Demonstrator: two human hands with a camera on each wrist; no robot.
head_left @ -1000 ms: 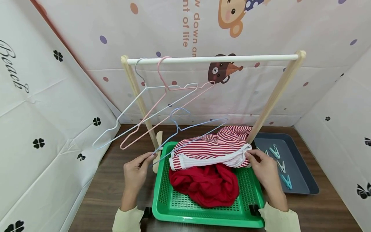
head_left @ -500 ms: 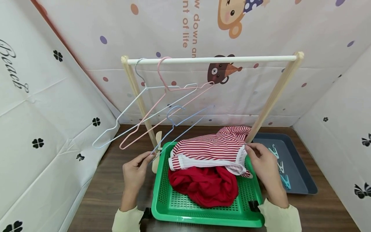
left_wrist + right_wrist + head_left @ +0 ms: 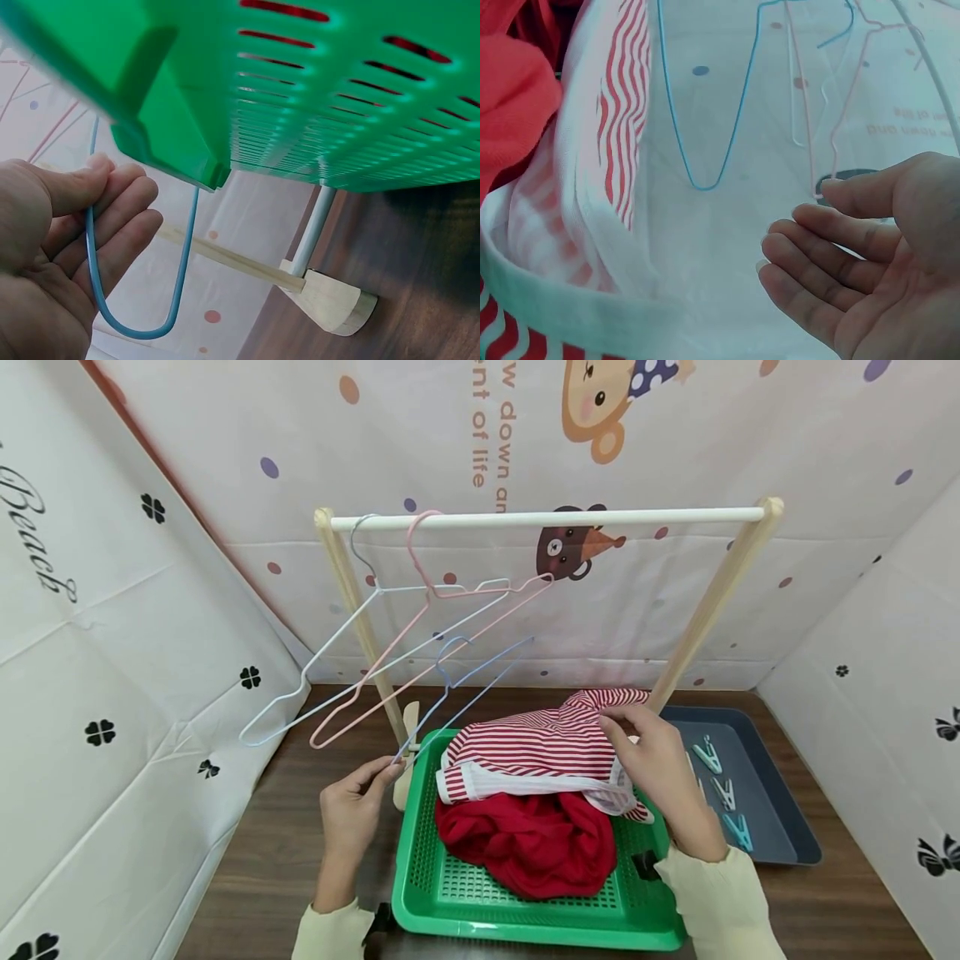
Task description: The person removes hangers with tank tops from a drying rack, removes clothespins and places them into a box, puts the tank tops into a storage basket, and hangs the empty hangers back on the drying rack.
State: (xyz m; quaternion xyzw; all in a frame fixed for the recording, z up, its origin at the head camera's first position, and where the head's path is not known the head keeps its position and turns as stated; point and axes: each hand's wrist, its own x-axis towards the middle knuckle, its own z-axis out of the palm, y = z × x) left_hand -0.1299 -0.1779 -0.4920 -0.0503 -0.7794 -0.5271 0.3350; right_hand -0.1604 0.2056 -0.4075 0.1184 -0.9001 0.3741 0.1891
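My left hand (image 3: 351, 810) pinches one end of a blue wire hanger (image 3: 447, 687) between thumb and fingers; the left wrist view shows the hanger's rounded end (image 3: 146, 332) below the thumb. The hanger slants up toward the rack, its hook free. My right hand (image 3: 660, 768) hovers over the right side of a red-and-white striped garment (image 3: 540, 739), and in the right wrist view its fingers are loosely bent with nothing between them. The garment's white-edged opening (image 3: 540, 781) faces me. Below it lies a bunched dark red cloth (image 3: 532, 843) in a green perforated basket (image 3: 540, 931).
Behind the basket stands a rack with a white bar (image 3: 570, 517) and wooden posts. A white hanger (image 3: 322, 652) and a pink hanger (image 3: 390, 652) hang at its left. A grey tray (image 3: 787, 793) with several clothespins (image 3: 738, 831) lies to the right.
My right hand has let go of the garment's white edge and moved up and left. The blue hanger's far end has swung left, away from over the garment. My left hand has barely moved.
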